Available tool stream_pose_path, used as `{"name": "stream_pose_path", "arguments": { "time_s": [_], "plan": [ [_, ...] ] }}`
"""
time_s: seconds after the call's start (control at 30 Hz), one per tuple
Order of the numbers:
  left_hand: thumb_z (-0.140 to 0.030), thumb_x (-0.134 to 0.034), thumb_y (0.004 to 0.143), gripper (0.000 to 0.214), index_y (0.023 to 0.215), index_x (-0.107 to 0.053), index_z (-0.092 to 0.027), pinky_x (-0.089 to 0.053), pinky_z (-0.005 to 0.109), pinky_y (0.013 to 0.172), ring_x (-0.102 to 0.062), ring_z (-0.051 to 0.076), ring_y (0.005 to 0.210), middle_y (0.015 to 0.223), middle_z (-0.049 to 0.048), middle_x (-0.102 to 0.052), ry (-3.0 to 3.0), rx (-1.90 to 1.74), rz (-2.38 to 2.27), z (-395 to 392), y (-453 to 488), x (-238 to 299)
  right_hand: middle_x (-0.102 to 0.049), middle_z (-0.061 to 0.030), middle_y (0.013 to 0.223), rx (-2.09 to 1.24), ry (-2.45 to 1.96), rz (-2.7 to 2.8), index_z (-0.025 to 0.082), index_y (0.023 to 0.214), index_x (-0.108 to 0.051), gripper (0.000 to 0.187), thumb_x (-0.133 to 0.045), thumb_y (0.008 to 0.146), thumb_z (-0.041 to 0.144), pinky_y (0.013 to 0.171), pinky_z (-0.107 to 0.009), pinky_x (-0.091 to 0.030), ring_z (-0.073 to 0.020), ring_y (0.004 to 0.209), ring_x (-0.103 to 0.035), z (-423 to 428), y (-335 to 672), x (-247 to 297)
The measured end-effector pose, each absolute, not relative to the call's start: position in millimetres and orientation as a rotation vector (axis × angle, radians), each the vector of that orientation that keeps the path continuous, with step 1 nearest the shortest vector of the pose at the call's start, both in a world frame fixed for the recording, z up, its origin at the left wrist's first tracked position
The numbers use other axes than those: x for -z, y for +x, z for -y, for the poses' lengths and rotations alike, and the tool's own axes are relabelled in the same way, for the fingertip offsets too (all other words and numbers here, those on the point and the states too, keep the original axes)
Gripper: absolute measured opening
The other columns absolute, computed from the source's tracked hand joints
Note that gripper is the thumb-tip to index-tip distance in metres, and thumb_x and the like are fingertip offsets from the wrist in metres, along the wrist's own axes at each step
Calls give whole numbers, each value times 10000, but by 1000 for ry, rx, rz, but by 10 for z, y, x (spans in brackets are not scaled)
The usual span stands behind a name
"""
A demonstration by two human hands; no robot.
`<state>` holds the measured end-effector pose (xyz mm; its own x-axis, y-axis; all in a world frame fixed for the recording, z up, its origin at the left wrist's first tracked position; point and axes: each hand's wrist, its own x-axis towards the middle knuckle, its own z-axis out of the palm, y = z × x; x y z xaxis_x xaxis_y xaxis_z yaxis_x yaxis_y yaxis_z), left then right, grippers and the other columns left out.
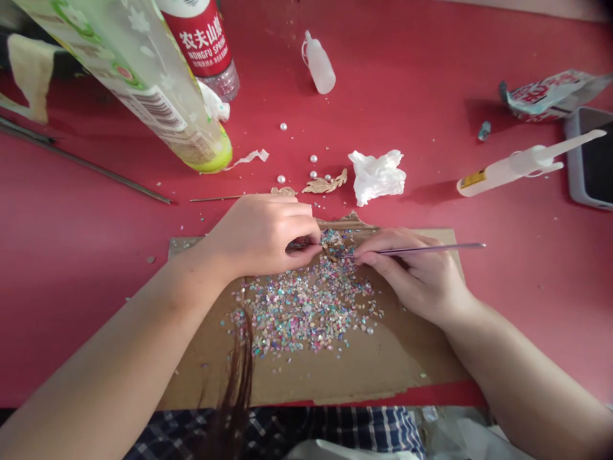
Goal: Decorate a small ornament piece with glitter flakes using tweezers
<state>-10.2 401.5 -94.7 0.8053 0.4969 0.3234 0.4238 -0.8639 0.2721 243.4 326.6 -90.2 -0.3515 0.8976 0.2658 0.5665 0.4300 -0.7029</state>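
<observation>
My left hand (261, 236) pinches the edge of a gold leaf-shaped piece (332, 245) crusted with sequins. My right hand (409, 276) grips slim metal tweezers (431, 250), their tip at that same piece. Both hands sit over a sheet of torn cardboard (335, 377). Below them on the cardboard lies a heap of iridescent sequin flakes (306, 306). Two bare gold leaf pieces (325, 184) lie beyond my fingers on the red table, among small white pearl beads (313, 158). A strand of my hair (238, 377) hangs across the view.
A crumpled white tissue (377, 176), a small glue bottle (318, 62) and a Nongfu Spring water bottle (201, 38) stand beyond the cardboard. A large tilted bottle (143, 70) looms upper left. At right lie a glue tube (507, 165) and a phone (591, 156).
</observation>
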Motion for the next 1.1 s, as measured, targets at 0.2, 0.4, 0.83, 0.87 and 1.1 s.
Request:
{"name": "stream_pose_path", "arguments": {
  "time_s": [0.2, 0.4, 0.83, 0.87, 1.1],
  "plan": [
    [-314, -591, 990, 230, 813, -716, -237, -430, 297, 675, -623, 144, 711, 744, -30, -713, 2799, -548, -742, -4013, -96, 943, -789, -13, 805, -672, -1238, 2024, 241, 864, -739, 188, -619, 1003, 205, 696, -313, -570, -184, 725, -746, -3255, 2433, 894],
    [-298, -597, 984, 221, 806, -713, -236, -425, 295, 678, -622, 144, 717, 751, -31, -720, 2794, -552, -743, -4011, -94, 951, -787, -14, 800, -661, -1208, 2058, 234, 876, -736, 177, -620, 1006, 205, 698, -317, -557, -181, 720, -739, -3254, 2437, 891],
    [-313, -566, 996, 258, 798, -716, -243, -419, 285, 681, -629, 140, 720, 759, -23, -729, 2767, -501, -760, -4014, -87, 938, -790, -11, 802, -649, -1176, 2077, 238, 890, -725, 175, -608, 1006, 180, 699, -322, -567, -177, 710, -735, -3263, 2433, 900],
    [-313, -565, 997, 257, 799, -715, -244, -416, 284, 680, -628, 139, 720, 761, -24, -728, 2767, -503, -761, -4014, -89, 940, -789, -10, 802, -648, -1174, 2076, 239, 891, -723, 174, -608, 1006, 177, 699, -321, -565, -175, 710, -734, -3264, 2433, 899],
    [-298, -593, 986, 220, 809, -707, -233, -406, 294, 677, -616, 147, 719, 758, -25, -718, 2778, -546, -739, -4009, -94, 954, -782, -9, 792, -633, -1153, 2101, 230, 887, -711, 168, -613, 1004, 161, 688, -317, -555, -176, 708, -735, -3272, 2434, 882]
  ]
}}
